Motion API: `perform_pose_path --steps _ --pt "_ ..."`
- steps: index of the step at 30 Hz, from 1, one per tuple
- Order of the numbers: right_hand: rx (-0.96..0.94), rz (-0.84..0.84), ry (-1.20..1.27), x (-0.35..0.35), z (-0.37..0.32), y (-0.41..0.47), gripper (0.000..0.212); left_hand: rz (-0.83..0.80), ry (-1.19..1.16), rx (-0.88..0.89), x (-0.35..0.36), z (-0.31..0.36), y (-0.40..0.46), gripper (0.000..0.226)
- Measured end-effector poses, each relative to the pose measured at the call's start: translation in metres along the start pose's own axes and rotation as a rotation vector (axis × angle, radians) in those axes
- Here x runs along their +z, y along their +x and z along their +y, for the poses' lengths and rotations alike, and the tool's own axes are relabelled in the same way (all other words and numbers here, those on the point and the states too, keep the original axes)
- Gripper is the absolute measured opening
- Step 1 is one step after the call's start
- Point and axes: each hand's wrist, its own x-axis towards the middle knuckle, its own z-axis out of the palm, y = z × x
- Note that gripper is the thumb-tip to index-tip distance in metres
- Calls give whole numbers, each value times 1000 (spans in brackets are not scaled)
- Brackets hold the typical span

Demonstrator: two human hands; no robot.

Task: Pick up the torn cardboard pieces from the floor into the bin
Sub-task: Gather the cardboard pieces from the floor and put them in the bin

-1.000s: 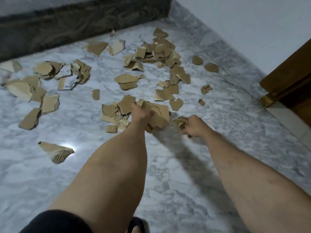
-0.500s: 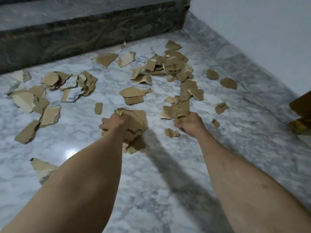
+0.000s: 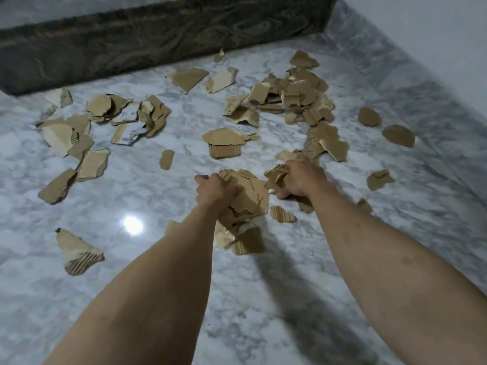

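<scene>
At about eight o'clock on the marble floor [image 3: 163, 325] lies a lone torn piece [image 3: 79, 252] with its corrugated edge showing, a bright light reflection [image 3: 133, 225] just to its right. Up at ten o'clock a loose cluster of cardboard scraps [image 3: 79, 133] is spread out, one of them carrying a white printed label [image 3: 129, 131]. Behind it all, along twelve o'clock, runs a dark patterned step [image 3: 158, 38].

In the middle, the left hand [image 3: 214, 191] has its fingers curled round a thick bundle of torn cardboard [image 3: 247, 198], with a few bits hanging or lying just beneath it. Just beside it, the right hand [image 3: 300, 180] grips a smaller crumpled wad of pieces [image 3: 276, 175]. A small corrugated scrap [image 3: 282, 214] sits on the floor between the two forearms.

Beyond the hands, at one o'clock, a dense heap of scraps [image 3: 297, 98] remains on the floor. Toward two and three o'clock, a few single pieces [image 3: 398, 135] lie near the grey marble skirting [image 3: 421, 83] under the white wall [image 3: 434, 30].
</scene>
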Motion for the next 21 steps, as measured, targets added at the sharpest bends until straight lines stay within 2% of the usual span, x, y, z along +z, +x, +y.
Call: perform_pose_path --steps 3,6,8,10,14,16,18,20,21 --pt "-79 57 -13 3 6 -2 94 -40 -204 22 -1 -4 0 58" --pt "-200 82 -51 7 12 -5 84 -51 -410 -6 4 -20 12 72" --pt "-244 90 -49 9 11 -7 75 -54 -492 6 -5 -18 -2 65" --pt "-233 74 -50 8 9 -10 79 -66 -587 19 -12 -18 -10 51" --pt "-147 63 -87 6 5 -14 81 -97 -785 -94 -26 -28 -14 58" --pt "-118 92 20 4 4 -16 70 -87 -860 -141 -38 -35 -18 43" --pt "-79 85 327 -4 1 -20 55 -60 -914 -162 -52 -46 -24 36" --pt "-74 34 584 -15 -7 -27 43 -7 -934 -178 -65 -63 -28 34" --pt "-87 -22 616 -20 -14 -31 44 19 -945 -188 -72 -74 -31 33"
